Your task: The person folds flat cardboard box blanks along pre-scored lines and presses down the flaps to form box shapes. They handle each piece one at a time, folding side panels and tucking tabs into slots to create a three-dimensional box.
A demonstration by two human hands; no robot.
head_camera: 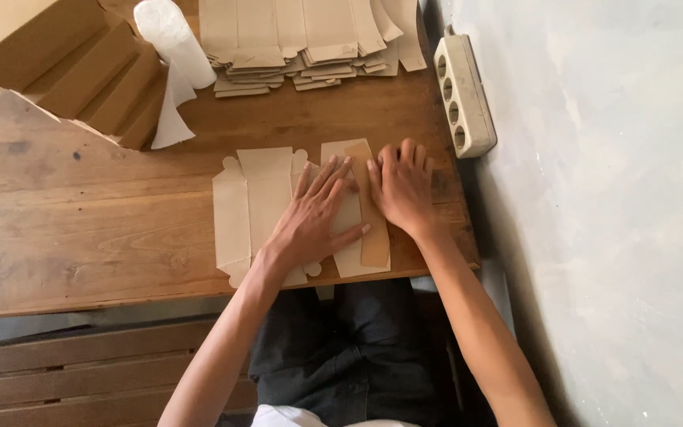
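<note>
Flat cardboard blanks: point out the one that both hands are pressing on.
It is the single blank at the near table edge, under the left hand and right hand; the others lie stacked at the far edge, untouched.

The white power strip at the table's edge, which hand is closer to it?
The right hand. It presses the flat cardboard sheet just below and left of the white power strip. The left hand lies farther left on the same sheet, beyond the right hand.
</note>
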